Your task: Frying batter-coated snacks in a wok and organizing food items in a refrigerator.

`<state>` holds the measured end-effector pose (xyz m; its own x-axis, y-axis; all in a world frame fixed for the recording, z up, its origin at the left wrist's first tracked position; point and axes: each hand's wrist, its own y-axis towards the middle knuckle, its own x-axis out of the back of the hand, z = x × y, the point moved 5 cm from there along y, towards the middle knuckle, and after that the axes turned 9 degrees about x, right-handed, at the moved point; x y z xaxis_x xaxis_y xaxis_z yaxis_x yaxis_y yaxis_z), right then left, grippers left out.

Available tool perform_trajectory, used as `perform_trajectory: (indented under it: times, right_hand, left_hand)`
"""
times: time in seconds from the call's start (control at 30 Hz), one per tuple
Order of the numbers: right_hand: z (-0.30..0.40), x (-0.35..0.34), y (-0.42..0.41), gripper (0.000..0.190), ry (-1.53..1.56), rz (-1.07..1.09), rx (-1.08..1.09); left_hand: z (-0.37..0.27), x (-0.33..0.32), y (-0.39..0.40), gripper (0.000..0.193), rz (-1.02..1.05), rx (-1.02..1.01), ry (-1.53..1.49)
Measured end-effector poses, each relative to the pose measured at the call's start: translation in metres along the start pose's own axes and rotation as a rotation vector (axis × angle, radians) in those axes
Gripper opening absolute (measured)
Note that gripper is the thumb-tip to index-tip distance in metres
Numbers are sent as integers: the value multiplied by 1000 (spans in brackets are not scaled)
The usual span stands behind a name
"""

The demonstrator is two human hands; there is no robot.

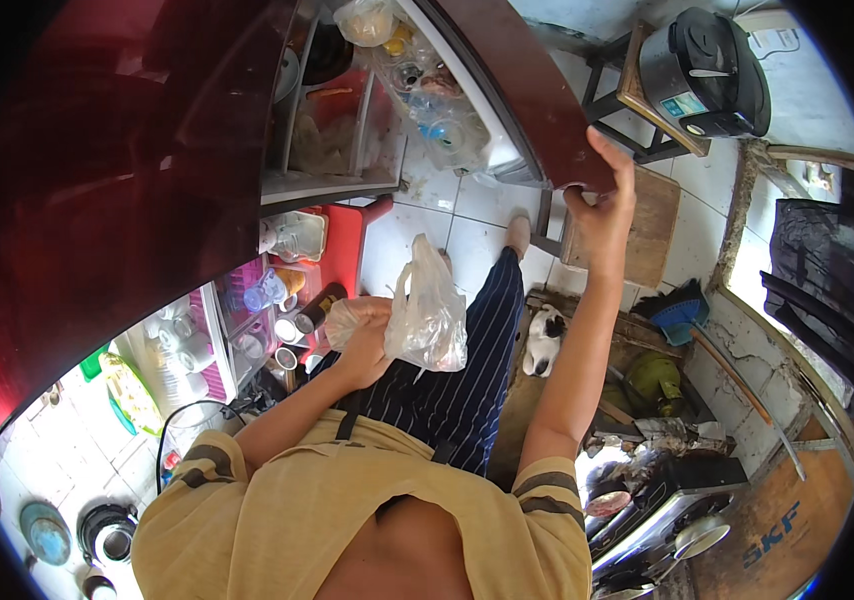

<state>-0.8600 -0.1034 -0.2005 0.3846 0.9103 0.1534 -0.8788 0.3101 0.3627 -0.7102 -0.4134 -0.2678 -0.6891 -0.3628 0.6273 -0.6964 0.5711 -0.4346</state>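
My left hand (368, 346) holds a translucent plastic bag (431, 315) in front of my waist, its handles sticking up. Something pinkish (344, 321) shows beyond the fingers; I cannot tell what it is. My right hand (603, 187) reaches forward and grips the edge of a dark red refrigerator door (547, 97), thumb on the near side. The door stands ajar. Behind it, filled plastic bags (442, 120) sit in the door's inner shelves. Inside the refrigerator, a clear drawer (326, 142) and a dark round pot (328, 56) are visible.
A cat (545, 341) lies by my right leg. A rice cooker (704, 75) stands on a wooden stool (633, 90) at the right. Cups and jars fill a plastic rack (224, 345) at my left. A gas stove (667, 510) and a green gas cylinder (652, 382) are at lower right.
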Motion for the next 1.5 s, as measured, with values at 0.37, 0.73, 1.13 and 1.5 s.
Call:
perform_trajectory:
  times: [0.37, 0.73, 1.13, 1.5]
  right_hand:
    - [-69, 74, 51, 39, -88, -178, -51]
    - [-91, 58, 14, 42, -350, -311, -160]
    - [-116, -87, -145, 98, 249, 1630, -746]
    - [-176, -110, -165, 57, 760, 1114, -1446]
  left_hand:
    - [-10, -4, 26, 29, -2, 83, -56]
    - [1, 19, 83, 37, -117, 610, -449]
    - [-42, -10, 169, 35, 284, 455, -243]
    - [24, 39, 175, 53, -390, 732, 41]
